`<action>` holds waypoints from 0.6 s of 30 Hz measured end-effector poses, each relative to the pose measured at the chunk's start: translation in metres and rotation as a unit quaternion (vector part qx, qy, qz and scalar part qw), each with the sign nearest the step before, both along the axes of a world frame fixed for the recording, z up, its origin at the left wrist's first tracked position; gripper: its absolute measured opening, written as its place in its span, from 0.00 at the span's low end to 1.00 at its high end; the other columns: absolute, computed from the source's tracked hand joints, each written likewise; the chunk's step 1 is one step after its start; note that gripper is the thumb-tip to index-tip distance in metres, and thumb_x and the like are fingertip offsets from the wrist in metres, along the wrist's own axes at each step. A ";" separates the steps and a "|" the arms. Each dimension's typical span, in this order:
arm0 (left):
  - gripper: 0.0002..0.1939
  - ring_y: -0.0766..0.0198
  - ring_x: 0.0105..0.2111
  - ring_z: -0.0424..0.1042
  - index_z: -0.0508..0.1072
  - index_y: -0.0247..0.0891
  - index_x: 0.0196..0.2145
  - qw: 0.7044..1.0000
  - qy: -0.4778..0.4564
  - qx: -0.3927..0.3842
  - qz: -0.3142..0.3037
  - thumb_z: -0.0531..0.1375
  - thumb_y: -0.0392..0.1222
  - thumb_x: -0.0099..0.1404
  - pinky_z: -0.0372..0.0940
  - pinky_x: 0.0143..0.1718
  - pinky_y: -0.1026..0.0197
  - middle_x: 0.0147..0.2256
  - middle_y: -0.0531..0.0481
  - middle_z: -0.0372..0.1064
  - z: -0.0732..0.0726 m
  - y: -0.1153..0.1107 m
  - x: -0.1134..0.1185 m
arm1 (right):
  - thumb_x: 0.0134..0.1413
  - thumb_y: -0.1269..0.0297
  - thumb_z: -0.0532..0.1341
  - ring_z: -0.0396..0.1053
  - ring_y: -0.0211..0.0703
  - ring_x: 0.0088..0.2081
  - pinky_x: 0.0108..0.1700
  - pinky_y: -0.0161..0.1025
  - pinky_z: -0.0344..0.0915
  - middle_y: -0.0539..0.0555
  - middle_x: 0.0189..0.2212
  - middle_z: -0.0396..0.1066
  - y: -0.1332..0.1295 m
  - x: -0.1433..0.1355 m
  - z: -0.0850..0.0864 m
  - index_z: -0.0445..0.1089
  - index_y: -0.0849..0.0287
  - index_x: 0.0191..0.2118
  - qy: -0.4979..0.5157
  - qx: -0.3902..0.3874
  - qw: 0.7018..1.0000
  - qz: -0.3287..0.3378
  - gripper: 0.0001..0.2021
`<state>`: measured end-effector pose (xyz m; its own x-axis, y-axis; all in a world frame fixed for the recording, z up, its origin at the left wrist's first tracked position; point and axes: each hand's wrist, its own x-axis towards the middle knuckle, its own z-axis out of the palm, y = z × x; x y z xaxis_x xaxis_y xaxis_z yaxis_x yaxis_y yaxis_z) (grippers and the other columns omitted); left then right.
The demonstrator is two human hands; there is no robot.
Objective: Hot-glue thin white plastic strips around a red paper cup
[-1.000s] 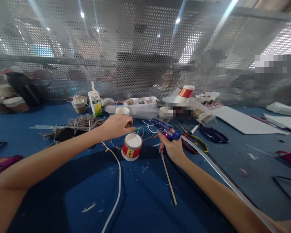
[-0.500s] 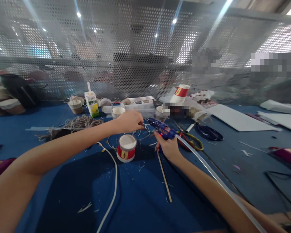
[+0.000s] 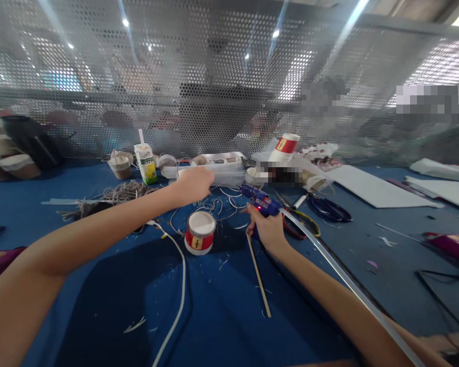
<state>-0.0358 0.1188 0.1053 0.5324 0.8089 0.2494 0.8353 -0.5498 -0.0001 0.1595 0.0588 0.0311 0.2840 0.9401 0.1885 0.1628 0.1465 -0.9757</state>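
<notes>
My right hand [image 3: 268,229] is wrapped round the grip of a blue hot glue gun [image 3: 266,205], which has a red light on and a long clear glue stick [image 3: 321,247] running out of its back. A thin wooden stick [image 3: 259,278] lies on the table with its far end beside that hand. My left hand [image 3: 196,184] is closed above the table, left of the gun's nozzle; its fingertips are mostly hidden, and what they may hold does not show. Nearer me stands a small paper cup [image 3: 199,237] with a red and gold band and a grey rim.
A white cable [image 3: 182,285] curves over the blue table. Behind are grey yarn [image 3: 126,191], a drink carton [image 3: 145,163], small cups, and a stack of paper cups [image 3: 286,147]. Dark-handled scissors [image 3: 331,208] and white sheets [image 3: 378,186] lie right. A perforated metal screen [image 3: 214,76] stands behind.
My left hand has moved left and slightly up, away from the nozzle. The glue gun in my right hand has shifted a little to the right. The red-banded cup stays put.
</notes>
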 end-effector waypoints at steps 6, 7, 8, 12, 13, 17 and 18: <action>0.11 0.51 0.39 0.71 0.74 0.31 0.37 1.000 -0.012 0.007 -0.002 0.55 0.35 0.58 0.64 0.40 0.53 0.35 0.37 0.73 -0.001 -0.007 -0.011 | 0.39 0.53 0.67 0.58 0.36 0.08 0.11 0.35 0.59 0.44 0.06 0.58 -0.002 0.000 0.000 0.61 0.56 0.16 0.016 -0.001 1.000 0.008 0.17; 0.12 0.51 0.38 0.71 0.74 0.31 0.37 1.000 -0.024 0.006 -0.001 0.53 0.38 0.61 0.64 0.39 0.53 0.34 0.37 0.73 0.000 -0.012 -0.014 | 0.39 0.53 0.67 0.57 0.36 0.08 0.11 0.35 0.59 0.44 0.06 0.58 -0.002 0.000 0.000 0.61 0.56 0.16 0.018 -0.001 1.000 0.011 0.17; 0.14 0.52 0.36 0.72 0.73 0.31 0.39 0.997 -0.078 0.002 0.005 0.51 0.41 0.64 0.64 0.39 0.53 0.33 0.38 0.73 -0.002 -0.018 -0.018 | 0.39 0.53 0.67 0.57 0.36 0.08 0.11 0.35 0.59 0.44 0.06 0.58 -0.002 0.000 0.000 0.62 0.56 0.16 0.021 -0.001 1.000 0.015 0.17; 0.20 0.57 0.42 0.70 0.64 0.35 0.49 0.943 -0.318 -0.017 -0.096 0.44 0.49 0.68 0.64 0.43 0.55 0.43 0.40 0.70 -0.030 -0.048 -0.030 | 0.39 0.53 0.67 0.58 0.35 0.08 0.10 0.34 0.58 0.43 0.06 0.58 -0.002 0.000 0.000 0.63 0.57 0.16 0.033 -0.002 0.999 0.033 0.17; 0.22 0.54 0.48 0.67 0.62 0.35 0.51 0.931 -0.343 -0.007 -0.125 0.46 0.51 0.66 0.62 0.48 0.53 0.48 0.38 0.67 -0.042 -0.055 -0.031 | 0.39 0.53 0.67 0.58 0.36 0.08 0.10 0.34 0.57 0.43 0.06 0.57 -0.003 0.000 0.001 0.63 0.57 0.16 0.037 -0.003 0.999 0.039 0.17; 0.33 0.48 0.52 0.65 0.57 0.37 0.52 0.921 -0.364 -0.087 -0.106 0.62 0.54 0.54 0.61 0.51 0.47 0.51 0.37 0.63 -0.078 -0.079 -0.027 | 0.40 0.53 0.65 0.57 0.35 0.07 0.09 0.34 0.56 0.43 0.06 0.57 -0.003 0.000 0.005 0.61 0.58 0.15 0.053 -0.010 0.997 0.059 0.18; 0.34 0.48 0.50 0.67 0.56 0.37 0.52 0.914 -0.384 -0.109 -0.077 0.64 0.53 0.52 0.62 0.50 0.46 0.49 0.38 0.64 -0.083 -0.082 -0.026 | 0.40 0.54 0.65 0.57 0.35 0.07 0.09 0.33 0.55 0.43 0.06 0.57 -0.003 0.000 0.007 0.61 0.58 0.15 0.056 -0.011 0.996 0.063 0.17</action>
